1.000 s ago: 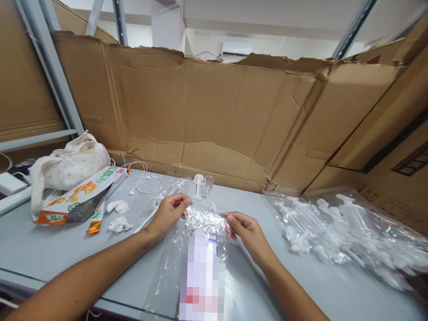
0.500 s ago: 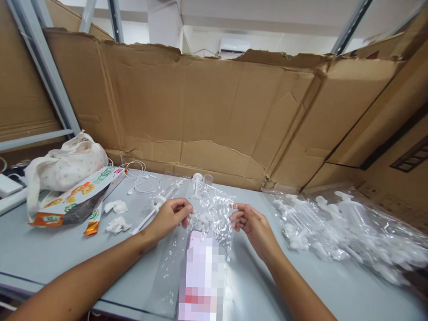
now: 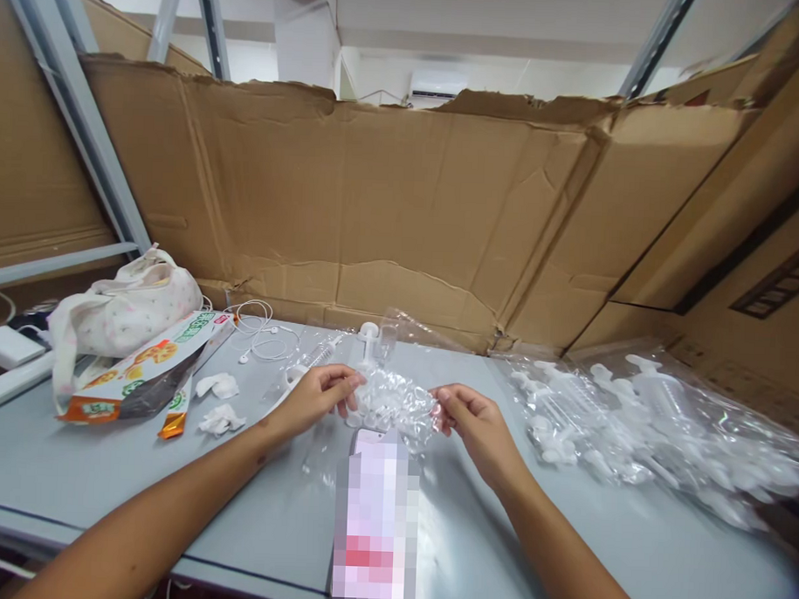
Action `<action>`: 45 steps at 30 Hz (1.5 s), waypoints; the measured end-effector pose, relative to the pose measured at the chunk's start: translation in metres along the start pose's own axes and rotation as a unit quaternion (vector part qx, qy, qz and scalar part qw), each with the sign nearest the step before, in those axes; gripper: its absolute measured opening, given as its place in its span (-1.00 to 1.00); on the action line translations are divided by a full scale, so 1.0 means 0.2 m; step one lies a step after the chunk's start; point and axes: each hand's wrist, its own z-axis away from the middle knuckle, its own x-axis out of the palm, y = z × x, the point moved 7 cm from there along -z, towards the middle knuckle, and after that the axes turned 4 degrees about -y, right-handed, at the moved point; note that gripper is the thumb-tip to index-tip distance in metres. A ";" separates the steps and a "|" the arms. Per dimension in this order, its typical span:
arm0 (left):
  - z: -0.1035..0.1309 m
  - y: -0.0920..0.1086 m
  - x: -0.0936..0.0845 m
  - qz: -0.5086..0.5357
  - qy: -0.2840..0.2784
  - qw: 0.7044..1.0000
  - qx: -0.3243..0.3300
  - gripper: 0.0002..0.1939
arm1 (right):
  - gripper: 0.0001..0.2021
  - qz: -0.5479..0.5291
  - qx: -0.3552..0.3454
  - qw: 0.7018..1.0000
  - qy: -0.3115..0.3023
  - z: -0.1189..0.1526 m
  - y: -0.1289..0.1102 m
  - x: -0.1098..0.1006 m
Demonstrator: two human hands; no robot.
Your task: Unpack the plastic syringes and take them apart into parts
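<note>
At the middle of the worktop [image 3: 267, 522]: one clear plastic bag [image 3: 399, 404], crumpled and glossy, held between a person's two bare hands, beyond the far end of a phone. Contents, if any, not to be told through the creases.

Left hand [image 3: 323, 395]: nearly closed, thumb and forefinger pinched together at the bag's left edge, other fingers curled. Right hand [image 3: 475, 424]: likewise nearly closed, thumb and forefinger on the bag's right edge, other fingers bent loosely beneath.

Near side, between the forearms: one phone [image 3: 366, 508], lying lengthwise, its pale lilac face mostly masked in blurred squares.

Far side, just past the bag: one white plastic piece [image 3: 369, 333] with a round top; beside it, to the right, one clear cup [image 3: 388, 341].

Right: one large heap of bagged parts [image 3: 631, 421], white and translucent, in clear film.

Left, from the hand outward: one clear-wrapped item [image 3: 319, 353], partly behind the left hand; two crumpled tissues [image 3: 220, 420]; one pair of white earphones [image 3: 267, 337], cord coiled; one small orange-ended wrapper [image 3: 172, 426]; one printed snack packet [image 3: 149, 361]; one white cloth bag [image 3: 141, 299], slumped behind it.

Far back: cardboard wall [image 3: 409, 212], top edge torn.
</note>
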 end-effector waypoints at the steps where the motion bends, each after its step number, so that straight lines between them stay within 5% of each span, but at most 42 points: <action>1: 0.00 -0.01 0.01 -0.001 -0.018 1.000 -0.004 -0.68 | -0.69 -0.011 -0.007 1.000 0.020 -0.01 0.00 -0.03; 4: 0.00 -0.03 0.02 -0.002 -0.012 1.000 -0.016 -0.72 | -0.70 -0.052 -0.003 0.998 0.026 -0.01 0.01 -0.04; 9: -0.01 -0.02 -0.01 -0.005 0.028 1.000 -0.012 -0.74 | -0.68 -0.005 0.032 0.996 -0.082 0.02 0.02 0.10; 15: -0.01 0.00 -0.02 -0.014 0.040 0.999 -0.020 -0.73 | -0.67 0.015 0.043 0.997 -0.058 0.02 0.02 0.10; 23: 0.00 -0.04 0.02 0.034 -0.065 0.996 -0.057 -0.63 | -0.65 -0.028 0.001 0.999 0.033 -0.02 0.04 -0.05; 30: -0.01 -0.08 0.02 0.043 -0.030 0.997 -0.058 -0.70 | -0.53 -0.014 0.031 0.996 -0.077 0.01 0.05 0.08; 38: -0.01 -0.09 0.02 0.051 -0.005 0.996 -0.076 -0.72 | -0.56 0.030 0.025 0.998 -0.058 0.00 0.05 0.06; 45: 0.01 -0.07 0.08 0.134 -0.115 0.980 -0.091 -0.45 | -0.61 0.008 0.000 1.000 -0.013 -0.03 0.05 -0.01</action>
